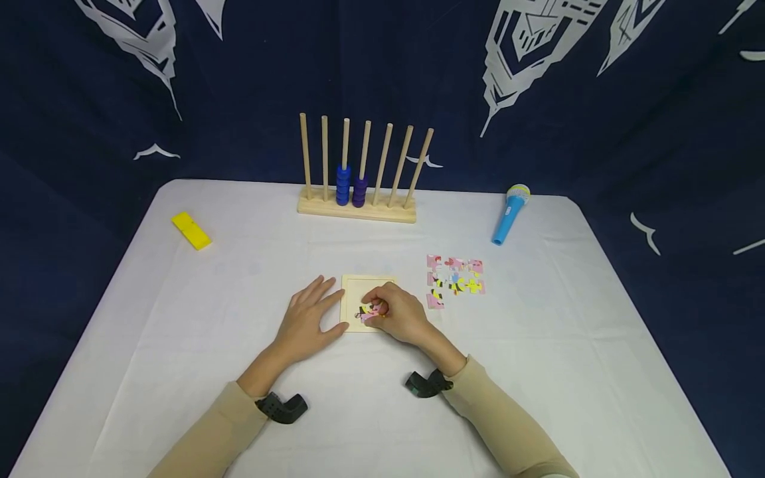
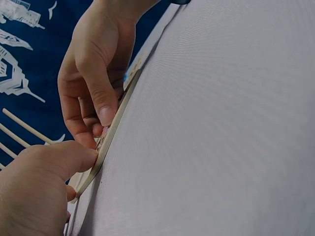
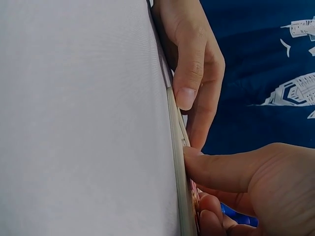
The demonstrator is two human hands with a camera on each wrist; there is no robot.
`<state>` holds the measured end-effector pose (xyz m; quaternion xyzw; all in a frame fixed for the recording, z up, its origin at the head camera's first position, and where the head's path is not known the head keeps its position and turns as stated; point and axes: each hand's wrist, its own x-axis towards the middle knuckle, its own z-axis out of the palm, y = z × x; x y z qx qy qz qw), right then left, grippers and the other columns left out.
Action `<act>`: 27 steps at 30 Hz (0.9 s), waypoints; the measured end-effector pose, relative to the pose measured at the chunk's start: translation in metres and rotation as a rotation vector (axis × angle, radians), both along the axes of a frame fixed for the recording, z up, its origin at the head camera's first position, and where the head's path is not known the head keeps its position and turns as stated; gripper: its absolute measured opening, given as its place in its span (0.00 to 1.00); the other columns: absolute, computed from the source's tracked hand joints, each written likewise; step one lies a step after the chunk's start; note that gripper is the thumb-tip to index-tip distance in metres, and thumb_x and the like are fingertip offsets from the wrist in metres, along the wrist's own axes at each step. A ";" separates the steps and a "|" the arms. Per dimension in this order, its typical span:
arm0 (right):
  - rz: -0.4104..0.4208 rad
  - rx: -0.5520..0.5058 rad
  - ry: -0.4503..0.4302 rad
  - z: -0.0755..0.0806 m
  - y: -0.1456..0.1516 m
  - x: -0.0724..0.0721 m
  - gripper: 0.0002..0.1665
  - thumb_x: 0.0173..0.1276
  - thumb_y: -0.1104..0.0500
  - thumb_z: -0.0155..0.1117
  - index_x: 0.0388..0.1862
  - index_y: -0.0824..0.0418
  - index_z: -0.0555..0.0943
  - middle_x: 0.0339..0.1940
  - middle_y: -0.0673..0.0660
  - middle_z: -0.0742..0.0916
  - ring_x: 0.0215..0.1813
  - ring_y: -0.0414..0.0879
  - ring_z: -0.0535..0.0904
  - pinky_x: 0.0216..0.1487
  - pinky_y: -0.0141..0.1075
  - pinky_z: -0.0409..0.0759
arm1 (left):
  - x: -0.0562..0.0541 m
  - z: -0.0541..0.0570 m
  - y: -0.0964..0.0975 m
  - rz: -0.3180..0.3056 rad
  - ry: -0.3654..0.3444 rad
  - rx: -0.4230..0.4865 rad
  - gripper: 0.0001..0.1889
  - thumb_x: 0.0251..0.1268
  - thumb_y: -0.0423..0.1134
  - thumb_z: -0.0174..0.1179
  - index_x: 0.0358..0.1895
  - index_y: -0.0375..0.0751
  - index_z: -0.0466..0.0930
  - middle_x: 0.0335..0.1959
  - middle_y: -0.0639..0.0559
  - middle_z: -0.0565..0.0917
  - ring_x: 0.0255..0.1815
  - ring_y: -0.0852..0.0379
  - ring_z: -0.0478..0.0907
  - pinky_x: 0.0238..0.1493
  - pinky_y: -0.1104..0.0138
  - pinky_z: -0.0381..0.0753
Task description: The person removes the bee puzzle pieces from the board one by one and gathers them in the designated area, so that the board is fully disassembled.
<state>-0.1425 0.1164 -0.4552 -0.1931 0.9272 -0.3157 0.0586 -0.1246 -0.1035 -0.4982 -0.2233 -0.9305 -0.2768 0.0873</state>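
Note:
A square, light wooden puzzle tray [image 1: 351, 291] lies on the white table, with a few pink, yellow and black puzzle pieces [image 1: 362, 314] in its lower part. My left hand [image 1: 309, 324] has its fingers spread, and its thumb and fingertips touch the tray's left side. Over the tray's right half, my right hand [image 1: 402, 315] pinches a puzzle piece between curled fingers and thumb; that piece is mostly hidden. In the left wrist view, the right thumb [image 2: 101, 98] is at the tray's edge [image 2: 120, 110]. From the right wrist, the left hand [image 3: 194, 64] shows against the tray's far end.
Several loose puzzle pieces [image 1: 457, 282] lie right of the tray. Behind stands a wooden peg rack [image 1: 358, 211] with blue and purple rings on two pegs. A blue toy microphone [image 1: 508, 219] lies at the back right, a yellow block [image 1: 191, 231] at the back left.

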 end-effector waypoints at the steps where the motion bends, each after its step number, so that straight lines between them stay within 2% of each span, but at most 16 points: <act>1: 0.000 0.000 0.001 0.000 0.000 0.000 0.19 0.52 0.58 0.79 0.44 0.54 0.85 0.31 0.48 0.79 0.30 0.36 0.70 0.29 0.28 0.65 | 0.000 0.000 0.000 -0.001 0.004 0.001 0.32 0.58 0.52 0.65 0.64 0.40 0.76 0.71 0.41 0.69 0.76 0.41 0.58 0.68 0.42 0.61; 14: 0.009 -0.027 0.015 0.000 0.000 0.001 0.15 0.51 0.59 0.79 0.38 0.53 0.84 0.31 0.49 0.78 0.28 0.37 0.68 0.28 0.27 0.64 | 0.001 0.001 0.000 -0.001 0.002 0.007 0.32 0.57 0.52 0.66 0.64 0.40 0.76 0.71 0.40 0.69 0.76 0.40 0.58 0.68 0.42 0.61; 18: 0.026 -0.058 0.005 -0.001 0.001 0.000 0.13 0.54 0.60 0.77 0.36 0.54 0.81 0.30 0.49 0.80 0.26 0.37 0.68 0.27 0.27 0.64 | 0.001 0.001 0.000 -0.002 0.006 0.010 0.32 0.57 0.52 0.67 0.64 0.39 0.76 0.71 0.40 0.69 0.76 0.39 0.58 0.68 0.41 0.61; 21: 0.045 -0.115 -0.024 0.000 0.003 -0.002 0.09 0.59 0.63 0.72 0.35 0.55 0.81 0.28 0.49 0.81 0.24 0.38 0.67 0.27 0.27 0.63 | 0.001 0.002 0.000 0.000 0.009 0.005 0.32 0.57 0.52 0.66 0.64 0.40 0.76 0.71 0.40 0.69 0.76 0.40 0.58 0.68 0.41 0.61; 24: 0.060 -0.237 -0.106 0.004 0.005 -0.004 0.05 0.63 0.66 0.68 0.36 0.58 0.82 0.26 0.52 0.80 0.23 0.39 0.70 0.26 0.26 0.68 | 0.000 0.002 0.001 0.002 0.003 0.001 0.32 0.57 0.52 0.66 0.64 0.40 0.76 0.71 0.41 0.69 0.76 0.40 0.58 0.68 0.42 0.61; 27: 0.033 -0.348 -0.176 0.010 0.005 -0.005 0.03 0.65 0.66 0.66 0.37 0.61 0.82 0.26 0.53 0.80 0.24 0.41 0.71 0.26 0.27 0.71 | 0.000 0.002 0.000 0.005 -0.012 -0.008 0.32 0.58 0.53 0.65 0.64 0.40 0.76 0.72 0.41 0.69 0.76 0.41 0.57 0.68 0.42 0.61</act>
